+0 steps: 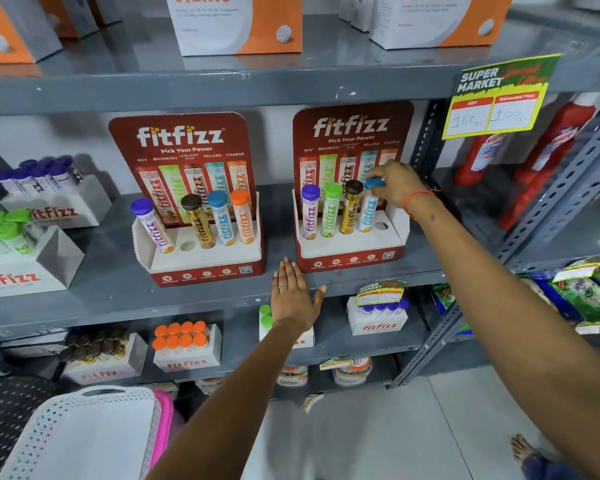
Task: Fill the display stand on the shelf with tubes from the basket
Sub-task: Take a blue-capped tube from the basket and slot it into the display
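A: Fig. legend, pls. Which stand is being filled?

B: Right display stand (pixel 352 244), red/white card, on the grey shelf (pixel 118 292). Header reads "fitfizz – Pick Your Power", w/ col. labels ACV, MAGNESIO, LEAN BODY PLUS, RELOAD, CHARGE. Four slots occupied, L to R: purple-cap tube (pixel 310 212), green-cap tube (pixel 330 209), brown-cap tube (pixel 350 207), blue-cap tube (pixel 368 209). Fifth hole at far right is open.

A: Hands?

B: Right hand (pixel 397 187), orange thread at wrist, fingertips pinched on the blue cap of the blue-cap tube, which sits in slot four. Left hand (pixel 293 294) flat, fingers spread, palm on shelf edge just in front of the stand's left corner; holds nothing.

A: Other items?

B: Left display stand (pixel 201 258), same print; four tubes, second hole open. Price card (pixel 499 98) upper right: "SUPER MARKET", handwritten 160 Rs & 100 Rs. White perforated basket (pixel 84 434) at bottom left; contents not visible. Boxes on lower shelves also marked "fitfizz".
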